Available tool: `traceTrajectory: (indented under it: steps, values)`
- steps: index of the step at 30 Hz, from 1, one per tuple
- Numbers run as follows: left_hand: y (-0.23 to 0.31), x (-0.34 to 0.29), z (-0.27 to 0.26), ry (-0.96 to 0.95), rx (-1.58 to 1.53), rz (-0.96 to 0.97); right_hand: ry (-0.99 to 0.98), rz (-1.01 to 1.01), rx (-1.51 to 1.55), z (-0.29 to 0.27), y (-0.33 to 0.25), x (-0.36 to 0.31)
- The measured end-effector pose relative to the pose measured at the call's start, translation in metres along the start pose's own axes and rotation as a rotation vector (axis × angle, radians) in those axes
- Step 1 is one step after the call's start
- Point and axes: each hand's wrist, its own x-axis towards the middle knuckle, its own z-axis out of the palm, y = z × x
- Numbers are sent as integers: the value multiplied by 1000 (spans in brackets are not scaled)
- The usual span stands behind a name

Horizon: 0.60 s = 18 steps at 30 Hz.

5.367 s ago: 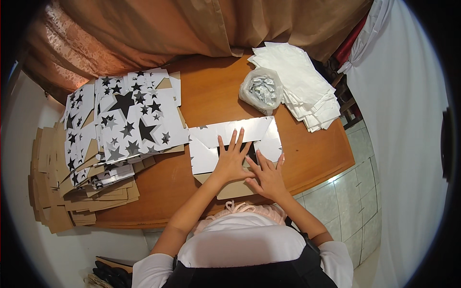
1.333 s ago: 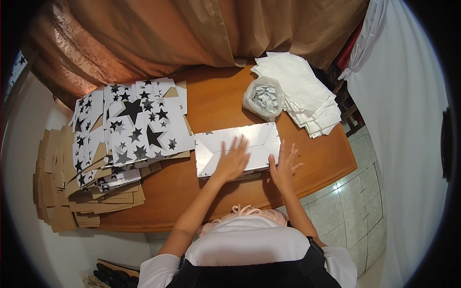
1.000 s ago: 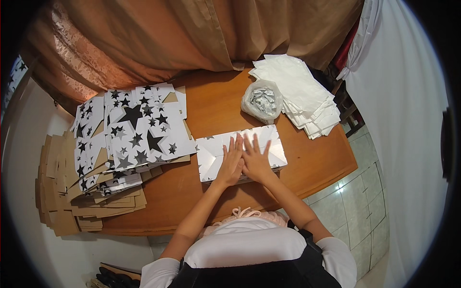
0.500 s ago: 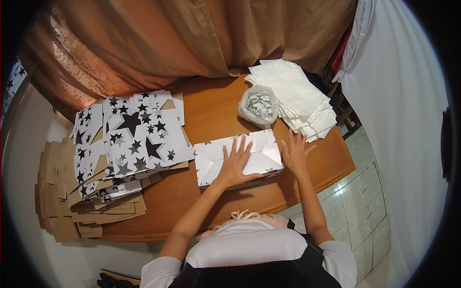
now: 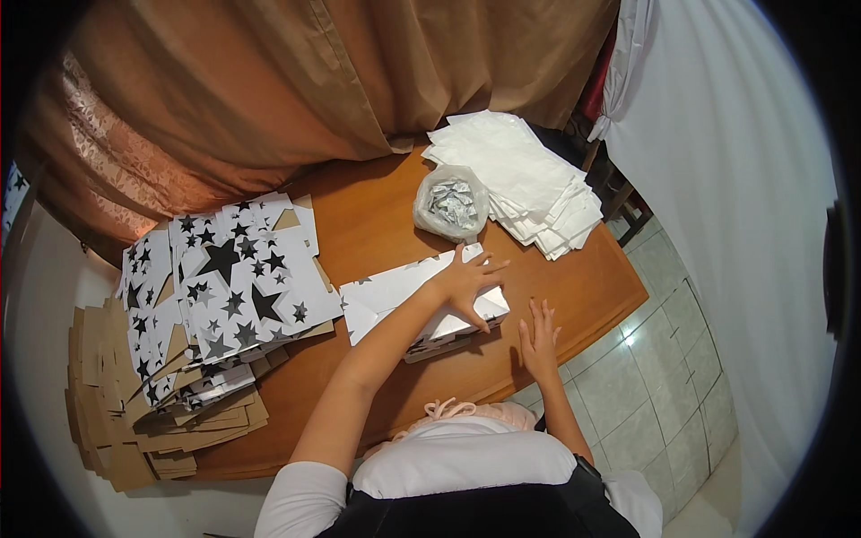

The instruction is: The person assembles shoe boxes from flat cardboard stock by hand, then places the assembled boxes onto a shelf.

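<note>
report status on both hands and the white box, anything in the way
Left hand spread across the white box at its right end. Right hand open, apart from it, to the right. Plastic bag close beyond box.

The box [image 5: 395,285] is white, with black and grey stars along its edges. On the left, white cards [image 5: 238,287] carry black and grey stars, large and small, against plain brown cardboard [image 5: 103,386]. The table [image 5: 587,305] is warm orange-brown. Farther off, a translucent whitish bag [image 5: 425,224] shows silvery packets [image 5: 453,206]; the sheets [image 5: 507,166] beside it are plain white. The far curtain [image 5: 242,90] is brown, with an orange floral panel [image 5: 99,139] at left; the right-hand drape [image 5: 717,179] is white
</note>
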Motion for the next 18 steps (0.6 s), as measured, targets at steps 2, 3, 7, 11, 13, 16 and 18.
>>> traceTrajectory:
  steps: [2,3,7,11,13,16,18]
  values:
    - [2,1,1,33,-3,-42,-17,5,-46,0,-4,-3]
    - [3,1,-2,34,-4,-44,-19,3,-47,1,-5,-4]
    - [10,3,-38,434,-74,-146,40,-78,103,3,-30,-5]
    - [39,-28,-97,1005,-43,-207,94,-314,186,2,-63,2]
    - [41,-41,-92,1233,-31,-180,160,-470,158,2,-76,11]
    - [46,-71,-69,1564,36,-155,230,-532,18,-4,-82,32]
    - [43,-92,-41,1635,32,-207,206,-593,63,-6,-83,44]
